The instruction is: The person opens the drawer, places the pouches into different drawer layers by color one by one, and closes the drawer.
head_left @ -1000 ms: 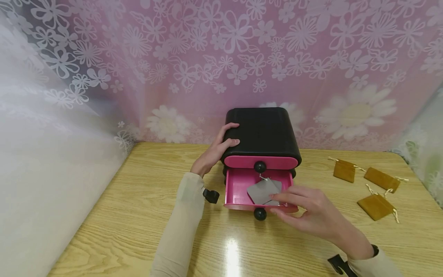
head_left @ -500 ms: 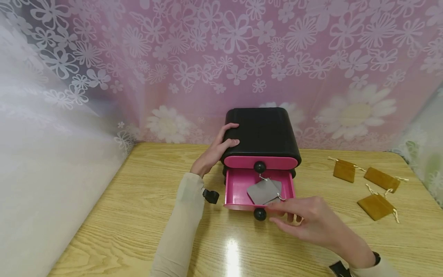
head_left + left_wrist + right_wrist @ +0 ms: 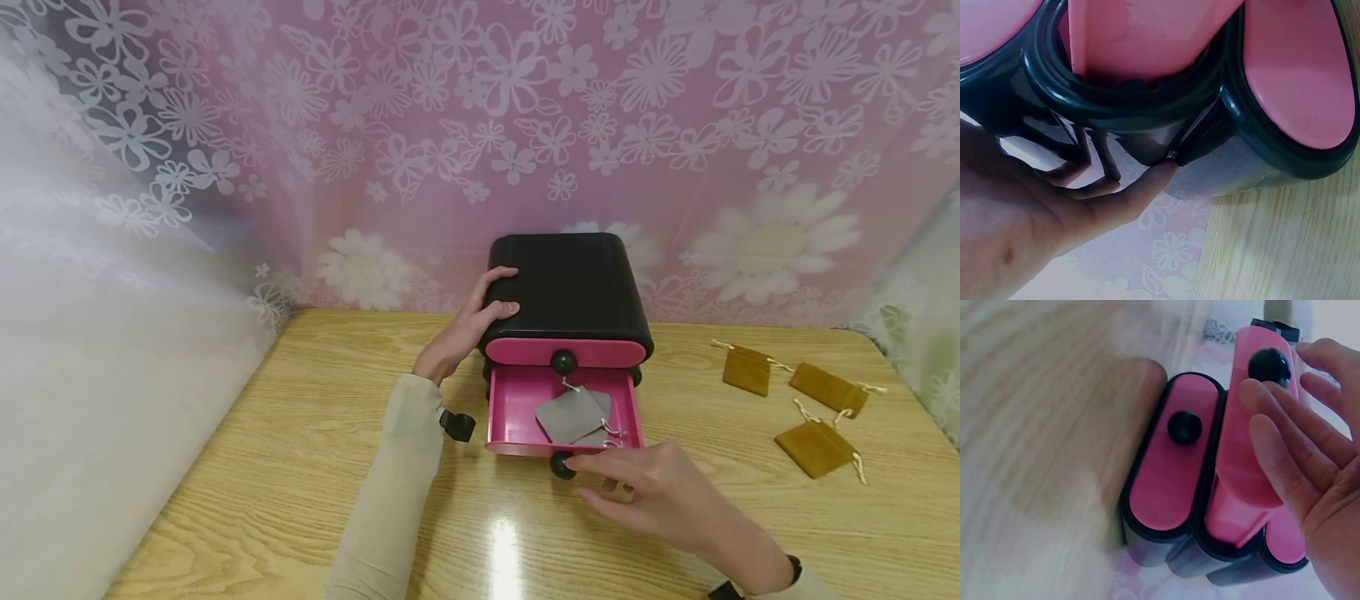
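Observation:
A black drawer unit (image 3: 566, 283) with pink drawer fronts stands at the back of the table. Its middle drawer (image 3: 512, 408) is pulled out, and grey drawstring pouches (image 3: 568, 415) lie overlapping inside. My left hand (image 3: 463, 327) rests on the unit's upper left side, thumb and index finger lying on the top. In the left wrist view its fingertips touch the glossy black casing (image 3: 1147, 119). My right hand (image 3: 660, 496) is before the pulled-out drawer, index fingertip at its round black knob (image 3: 558, 467). The thumb stays apart below, and nothing is in that hand.
Three brown drawstring pouches lie on the table at the right: a small one (image 3: 746, 370), a long one (image 3: 828, 388) and a squarish one (image 3: 813, 447). A flowered curtain (image 3: 450, 150) hangs right behind the unit. The top and bottom drawers are pushed in.
My right hand has drawn back from the grey pouches, over the drawer's front edge, and down to the knob. The left hand and the drawer have stayed in place.

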Available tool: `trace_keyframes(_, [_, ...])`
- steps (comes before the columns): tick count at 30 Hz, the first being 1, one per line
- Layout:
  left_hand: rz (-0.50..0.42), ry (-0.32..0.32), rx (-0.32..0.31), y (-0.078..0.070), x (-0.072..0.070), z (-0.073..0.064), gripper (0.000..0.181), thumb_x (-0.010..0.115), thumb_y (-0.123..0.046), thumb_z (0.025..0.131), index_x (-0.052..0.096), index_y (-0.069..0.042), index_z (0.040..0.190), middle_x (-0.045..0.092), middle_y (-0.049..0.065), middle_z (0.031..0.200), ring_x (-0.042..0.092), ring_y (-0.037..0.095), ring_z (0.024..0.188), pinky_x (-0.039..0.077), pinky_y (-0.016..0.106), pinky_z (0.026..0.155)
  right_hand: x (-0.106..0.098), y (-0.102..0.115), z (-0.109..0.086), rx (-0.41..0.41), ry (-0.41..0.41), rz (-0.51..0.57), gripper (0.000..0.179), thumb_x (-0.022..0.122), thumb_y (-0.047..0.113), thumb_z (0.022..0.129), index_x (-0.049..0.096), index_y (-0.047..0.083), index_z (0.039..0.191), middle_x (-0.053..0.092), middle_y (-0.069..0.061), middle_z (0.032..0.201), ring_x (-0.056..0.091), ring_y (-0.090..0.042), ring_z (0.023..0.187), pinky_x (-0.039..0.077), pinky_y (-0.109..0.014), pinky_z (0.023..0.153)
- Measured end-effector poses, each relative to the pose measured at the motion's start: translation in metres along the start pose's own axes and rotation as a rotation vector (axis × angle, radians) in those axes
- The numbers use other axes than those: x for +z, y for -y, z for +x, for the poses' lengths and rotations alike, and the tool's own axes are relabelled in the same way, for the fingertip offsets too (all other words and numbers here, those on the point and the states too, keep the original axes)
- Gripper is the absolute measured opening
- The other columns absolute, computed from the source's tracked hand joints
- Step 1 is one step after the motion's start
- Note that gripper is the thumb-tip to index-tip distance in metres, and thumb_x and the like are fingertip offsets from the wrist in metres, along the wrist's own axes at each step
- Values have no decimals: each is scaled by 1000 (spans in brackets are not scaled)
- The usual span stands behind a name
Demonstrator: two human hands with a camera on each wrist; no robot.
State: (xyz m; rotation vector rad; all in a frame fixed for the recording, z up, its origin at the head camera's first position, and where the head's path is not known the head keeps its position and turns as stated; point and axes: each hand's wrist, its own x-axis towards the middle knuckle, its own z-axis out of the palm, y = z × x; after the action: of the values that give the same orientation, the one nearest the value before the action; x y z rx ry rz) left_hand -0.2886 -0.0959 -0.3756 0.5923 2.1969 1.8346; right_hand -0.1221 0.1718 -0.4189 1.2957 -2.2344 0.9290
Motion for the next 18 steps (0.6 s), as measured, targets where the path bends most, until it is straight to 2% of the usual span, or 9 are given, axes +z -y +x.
trace_keyframes(7, [4, 1, -1, 1, -1, 0, 51, 55, -38, 99, 39, -46, 147, 23, -7, 163, 43, 26, 140, 32, 55, 119, 9, 0, -1, 12, -17, -70, 27, 85, 21, 84, 78, 18, 111, 79, 6, 88, 62, 10, 66, 46, -6, 58])
trace_keyframes(18, [21, 1, -6, 0, -1, 0, 51, 55, -39, 99, 38, -48, 146, 18, -9, 165, 36, 26, 146, 28, 58, 120, 14, 1, 1, 15, -62, -160, 21, 79, 29, 91, 78, 19, 109, 79, 6, 88, 68, 5, 68, 47, -7, 59])
